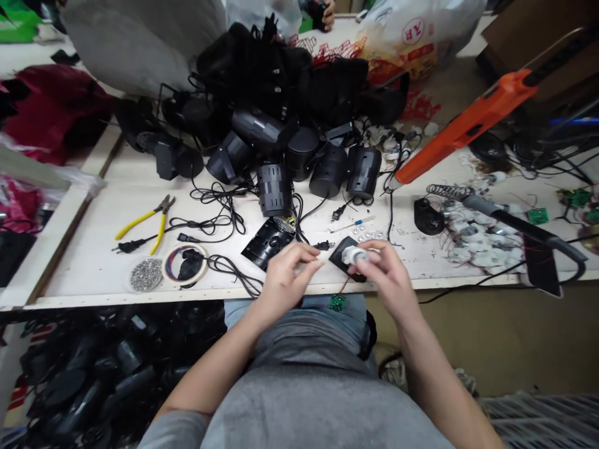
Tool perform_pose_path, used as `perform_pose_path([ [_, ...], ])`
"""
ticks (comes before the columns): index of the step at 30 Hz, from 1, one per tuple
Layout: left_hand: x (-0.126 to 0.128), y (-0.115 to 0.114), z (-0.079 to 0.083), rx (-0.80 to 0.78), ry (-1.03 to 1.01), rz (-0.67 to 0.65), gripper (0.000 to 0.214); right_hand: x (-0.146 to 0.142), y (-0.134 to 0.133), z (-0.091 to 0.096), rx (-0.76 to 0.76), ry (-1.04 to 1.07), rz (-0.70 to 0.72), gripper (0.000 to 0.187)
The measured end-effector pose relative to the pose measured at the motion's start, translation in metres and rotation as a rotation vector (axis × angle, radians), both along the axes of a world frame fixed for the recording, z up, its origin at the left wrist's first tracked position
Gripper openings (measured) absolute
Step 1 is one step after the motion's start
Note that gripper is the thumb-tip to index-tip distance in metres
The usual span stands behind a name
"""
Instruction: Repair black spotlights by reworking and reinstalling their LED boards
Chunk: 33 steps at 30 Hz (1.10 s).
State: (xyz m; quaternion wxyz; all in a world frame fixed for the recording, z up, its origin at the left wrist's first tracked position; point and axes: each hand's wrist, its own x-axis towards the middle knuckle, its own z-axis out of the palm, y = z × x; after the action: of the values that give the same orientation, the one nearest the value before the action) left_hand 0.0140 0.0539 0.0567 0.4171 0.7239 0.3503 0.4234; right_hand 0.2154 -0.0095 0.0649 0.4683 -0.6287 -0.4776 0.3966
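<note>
My right hand (386,274) grips a small white round part (352,255) above a black square plate (343,252) at the table's front edge. A thin wire hangs from it to a small green circuit board (337,302) dangling over my lap. My left hand (285,274) is beside it, fingers pinched toward the white part and next to a small black plug (322,246). Just behind my left hand lies a black lamp back cover (266,242).
A heap of black cylindrical lamp housings (299,156) fills the middle of the table. Yellow-handled pliers (150,219), a tape roll (186,263) and a pile of screws (146,274) lie left. An orange tool (468,121), soldering iron (519,224) and white parts sit right. Another person's hand (327,14) shows at the back.
</note>
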Motion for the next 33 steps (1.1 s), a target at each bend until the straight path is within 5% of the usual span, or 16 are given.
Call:
perform_pose_path([
  [5,0.030,0.002,-0.017,0.293,0.141,-0.294,0.013,0.029,-0.001,-0.003,-0.087,0.145,-0.184,0.033],
  [17,0.037,-0.021,-0.033,0.460,0.467,-0.258,0.019,0.014,0.009,0.011,-0.380,0.244,-0.232,0.048],
  [21,0.038,-0.025,-0.038,0.465,0.463,-0.269,0.019,0.015,0.008,0.011,-0.337,0.202,-0.184,0.047],
  [25,0.038,-0.025,-0.038,0.461,0.442,-0.269,0.020,0.013,0.006,0.005,-0.245,0.017,-0.107,0.042],
  [33,0.037,-0.027,-0.035,0.482,0.439,-0.214,0.027,0.007,-0.006,-0.004,0.184,-0.863,-0.120,0.030],
])
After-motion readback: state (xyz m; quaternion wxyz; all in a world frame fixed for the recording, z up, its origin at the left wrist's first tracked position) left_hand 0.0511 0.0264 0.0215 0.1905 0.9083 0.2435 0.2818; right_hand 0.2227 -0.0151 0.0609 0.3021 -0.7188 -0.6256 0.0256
